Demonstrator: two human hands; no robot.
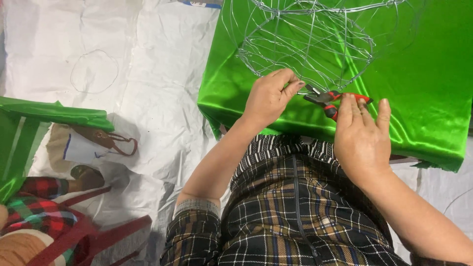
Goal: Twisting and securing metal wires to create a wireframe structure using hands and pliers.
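Shiny green satin cloth (pixel 419 74) covers the upper right, bearing a silver wire frame (pixel 305 44). At centre, the left hand (pixel 268 98) pinches its lower wire; the right hand (pixel 362 135), fingers extended, presses red-handled pliers (pixel 330 98).

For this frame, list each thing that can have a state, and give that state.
Wire frame: lying on the green cloth, lower edge pinched by the left hand.
Pliers: in the right hand, jaws at the wire.
Green cloth: spread flat, front edge hanging down.
Left hand: fingers closed on wire.
Right hand: fingers extended over the plier handles.
Wire loop: lying loose on white sheet.
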